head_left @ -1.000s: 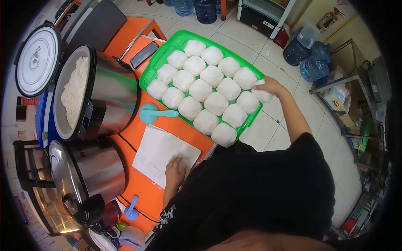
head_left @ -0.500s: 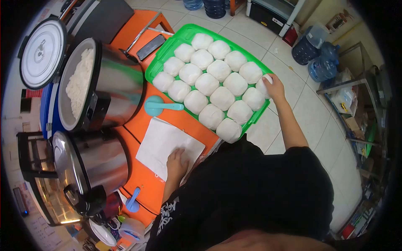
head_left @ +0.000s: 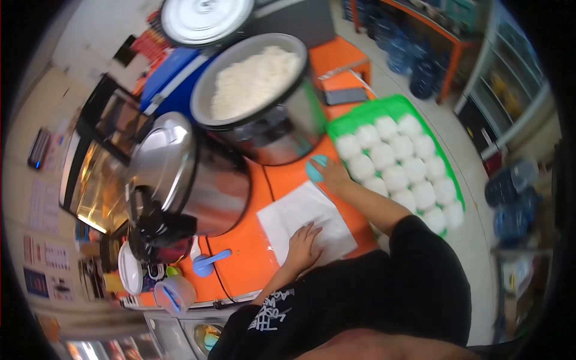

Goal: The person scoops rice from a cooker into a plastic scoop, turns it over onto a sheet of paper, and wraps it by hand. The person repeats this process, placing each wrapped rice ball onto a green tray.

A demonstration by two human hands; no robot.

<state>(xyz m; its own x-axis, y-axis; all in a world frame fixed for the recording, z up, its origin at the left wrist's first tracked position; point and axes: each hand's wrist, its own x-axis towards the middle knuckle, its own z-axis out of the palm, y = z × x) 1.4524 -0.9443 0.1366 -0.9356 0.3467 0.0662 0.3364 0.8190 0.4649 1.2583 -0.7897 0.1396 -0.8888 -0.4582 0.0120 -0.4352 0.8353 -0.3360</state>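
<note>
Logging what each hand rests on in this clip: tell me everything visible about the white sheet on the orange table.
The white sheet looks like thin paper, roughly square and turned like a diamond. It lies flat on the orange table in front of the person, between the steel cooker and the green tray. The left hand presses palm-down on its near edge, fingers spread. The right hand reaches past its far corner to the teal scoop.

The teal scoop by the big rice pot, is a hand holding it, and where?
The right hand covers the teal scoop near its bowl; a closed grip cannot be told. The left hand lies flat on the white paper, holding nothing.
</note>
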